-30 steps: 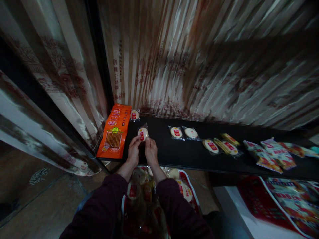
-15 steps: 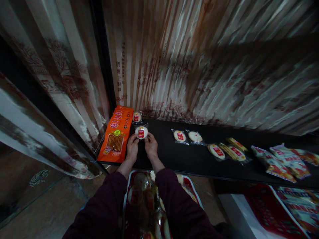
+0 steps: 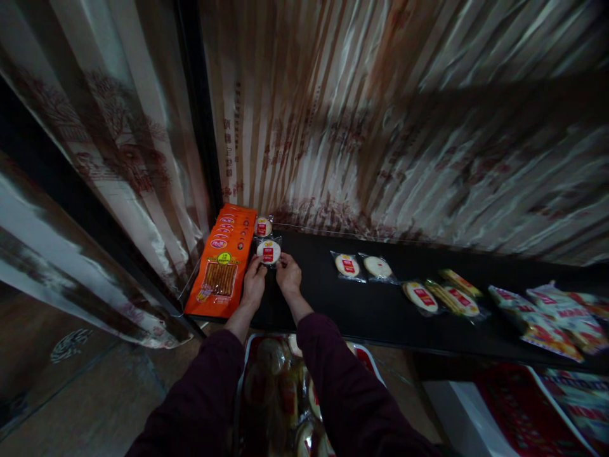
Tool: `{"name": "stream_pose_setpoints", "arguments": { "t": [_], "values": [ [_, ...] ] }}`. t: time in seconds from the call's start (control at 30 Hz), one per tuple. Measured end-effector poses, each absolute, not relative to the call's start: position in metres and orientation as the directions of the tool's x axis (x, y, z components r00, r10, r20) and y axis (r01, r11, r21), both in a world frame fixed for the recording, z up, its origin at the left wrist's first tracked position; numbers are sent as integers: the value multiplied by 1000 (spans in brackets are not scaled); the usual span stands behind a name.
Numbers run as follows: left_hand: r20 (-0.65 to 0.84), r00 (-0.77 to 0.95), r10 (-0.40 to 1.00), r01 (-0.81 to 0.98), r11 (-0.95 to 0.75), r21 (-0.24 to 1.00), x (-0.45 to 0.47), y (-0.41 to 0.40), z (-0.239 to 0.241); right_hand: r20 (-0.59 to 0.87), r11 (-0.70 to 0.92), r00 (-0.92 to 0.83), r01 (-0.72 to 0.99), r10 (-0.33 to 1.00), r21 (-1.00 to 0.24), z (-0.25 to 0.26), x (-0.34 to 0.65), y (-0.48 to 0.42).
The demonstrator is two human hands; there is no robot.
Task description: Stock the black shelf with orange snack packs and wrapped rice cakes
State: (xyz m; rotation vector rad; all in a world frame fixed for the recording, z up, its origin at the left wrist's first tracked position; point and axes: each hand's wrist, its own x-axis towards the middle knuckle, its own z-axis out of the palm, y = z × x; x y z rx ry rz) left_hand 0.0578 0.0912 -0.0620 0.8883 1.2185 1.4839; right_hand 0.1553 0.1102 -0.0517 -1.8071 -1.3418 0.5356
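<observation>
Head view: both forearms reached forward from the bottom of the frame in dark purple sleeves [image 3: 349, 387], passing over a red tray with a pale rim [image 3: 375, 368] and converging above the black shelf [image 3: 323, 295]. The left hand [image 3: 254, 284] pointed away from the body, back upward, its thumb and fingertips drawn narrow at the lower left edge of a round wrapped cracker [image 3: 269, 252]. The right hand [image 3: 288, 275] mirrored it, angled inward, fingers bent and closed in at the cracker's lower right edge. Between them the hands held the cracker label up; whether its underside touched the shelf could not be told. It sat near the shelf's left end, just in front of another wrapped cracker [image 3: 262, 226] and close beside the orange snack packets [image 3: 219, 266]. The wrists were near each other, elbows spread wider. Two more crackers [image 3: 347, 265] lay to the right, well apart from the hands.
</observation>
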Motion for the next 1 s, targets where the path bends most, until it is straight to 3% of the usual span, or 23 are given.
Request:
{"name": "stream_pose_setpoints", "arguments": {
  "t": [1.0],
  "values": [
    [9, -218, 976, -180, -50, 982, 62, 111, -58, 172, -78, 428, 507, 887, -858, -58, 145, 163]
  ]
}}
